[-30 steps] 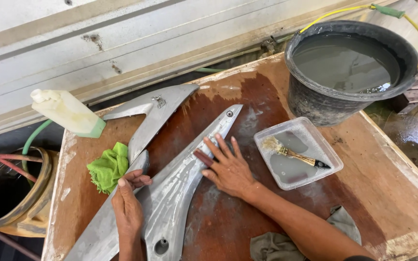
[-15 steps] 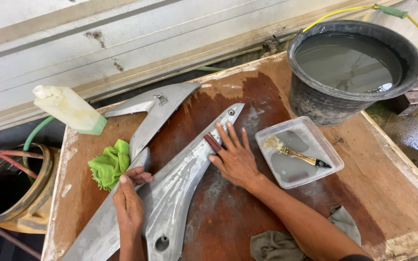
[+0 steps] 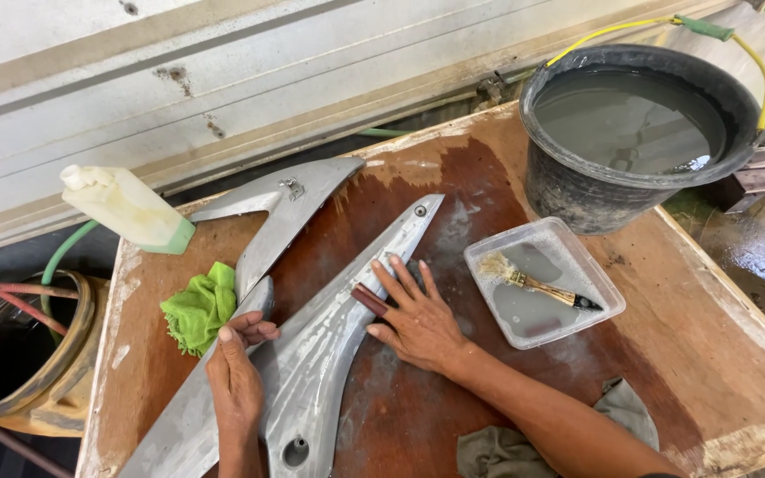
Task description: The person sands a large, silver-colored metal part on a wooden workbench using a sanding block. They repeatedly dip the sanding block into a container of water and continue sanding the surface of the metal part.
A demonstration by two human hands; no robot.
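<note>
We judge our wet sanding of the grey body panel [image 3: 329, 332] to be in the middle. Its surface looks dull and streaked with pale slurry along most of its length, so much is already rubbed, but the wide lower end near the round hole seems less worked. The panel lies diagonally on the wet bench [image 3: 710, 354], from 7 o'clock up to 1 o'clock, beside a second grey panel [image 3: 281, 208].

Our right hand [image 3: 413, 314] lies flat on the panel, fingers spread and pointing to 11 o'clock, pressing a dark reddish sanding block [image 3: 370, 301] under the fingers and thumb. Our left hand [image 3: 234, 372] is curled over the panel's left edge at 8 o'clock, thumb on top, gripping it steady, just beside a green cloth [image 3: 198, 307].

At 3 o'clock stands a clear tray [image 3: 595, 265] of grey water with a paintbrush [image 3: 533, 283], and at 1 o'clock a black bucket [image 3: 577, 190] of water.
</note>
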